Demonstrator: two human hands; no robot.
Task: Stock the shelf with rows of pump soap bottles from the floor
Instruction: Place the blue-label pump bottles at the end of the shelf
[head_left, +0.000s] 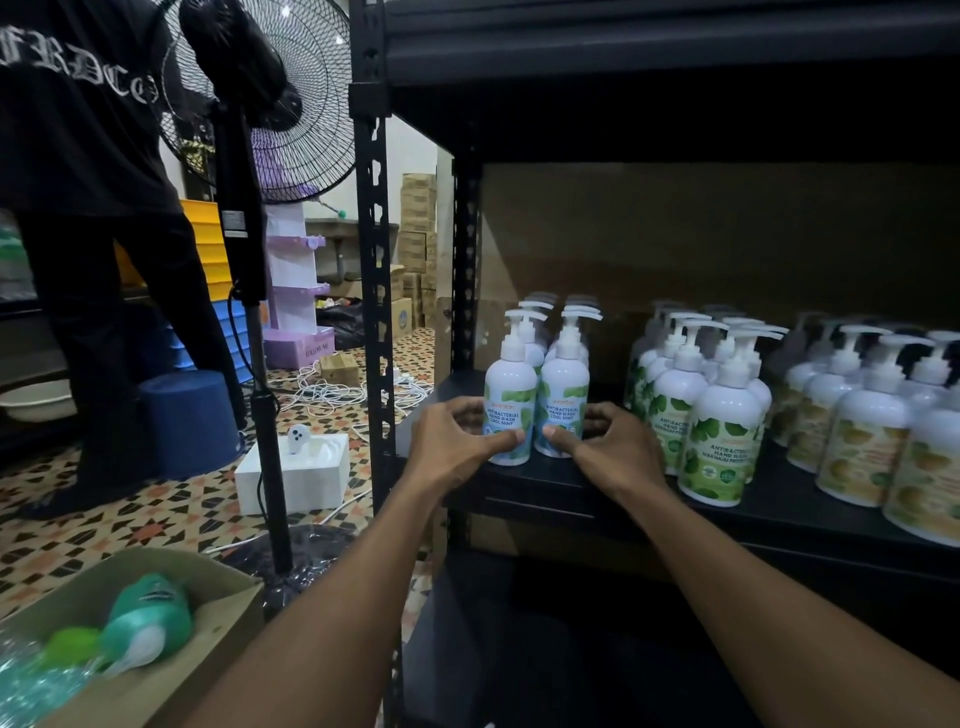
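At the centre of the frame, two short rows of soap bottles stand at the left end of the black shelf (545, 486). The left hand (457, 441) curls round the left front bottle (511, 395), thumb across its label, and the right hand (610, 449) grips the right front bottle (565, 389) the same way. Rows of green-leaf bottles (722, 431) fill the shelf further right, and a cardboard box (171, 670) sits at lower left.

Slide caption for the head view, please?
Left hand and right hand grip two front Cool Mint bottles on the shelf, beside green-label rows and yellow-label rows.
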